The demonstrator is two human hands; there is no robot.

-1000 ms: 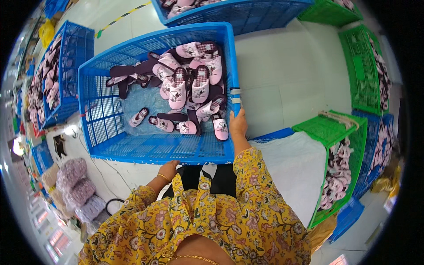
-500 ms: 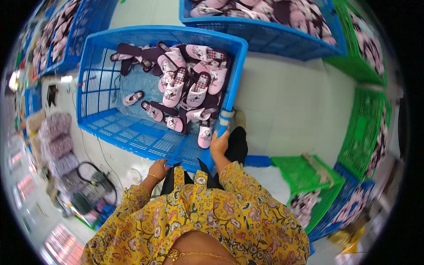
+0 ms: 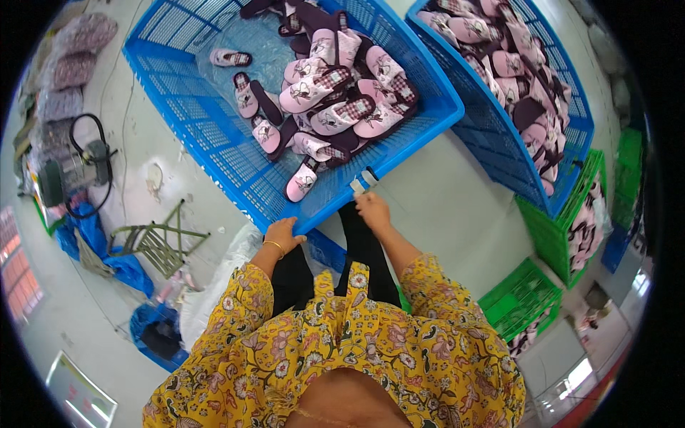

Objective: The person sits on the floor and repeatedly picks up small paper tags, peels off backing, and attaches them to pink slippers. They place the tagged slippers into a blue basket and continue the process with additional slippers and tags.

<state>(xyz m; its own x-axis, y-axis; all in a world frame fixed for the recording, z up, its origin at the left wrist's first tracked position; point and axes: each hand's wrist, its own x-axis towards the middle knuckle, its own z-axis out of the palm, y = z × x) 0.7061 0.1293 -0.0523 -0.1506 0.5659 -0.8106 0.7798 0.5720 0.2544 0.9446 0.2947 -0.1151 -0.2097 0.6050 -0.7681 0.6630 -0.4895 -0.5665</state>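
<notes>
A large blue plastic crate (image 3: 225, 187) stands in front of me, one corner pointing at my body. Pink slippers (image 3: 309, 93) with dark soles and checked linings lie heaped in its right part, over clear plastic film (image 3: 253, 44). My left hand (image 3: 282, 237) has its fingers hooked over the rim near that closest corner. At the right of this corner, a pale strap (image 3: 364, 182) is looped round the rim. Just below the strap is my right hand (image 3: 373, 212), its fingers curled closed against the strap's lower end; the grip itself is partly hidden.
Another blue crate (image 3: 492, 135) full of slippers stands close at the right, with green crates (image 3: 521, 299) beyond it. Leftward are a folding stool (image 3: 160, 239), a black hose (image 3: 91, 165), wrapped bundles (image 3: 71, 71) and a white sack (image 3: 225, 278) by my left arm.
My view has swung round, and the crate now sits slanted with its corner toward me. My left hand has come onto the rim; the right has shifted from the rim to below the strap.
</notes>
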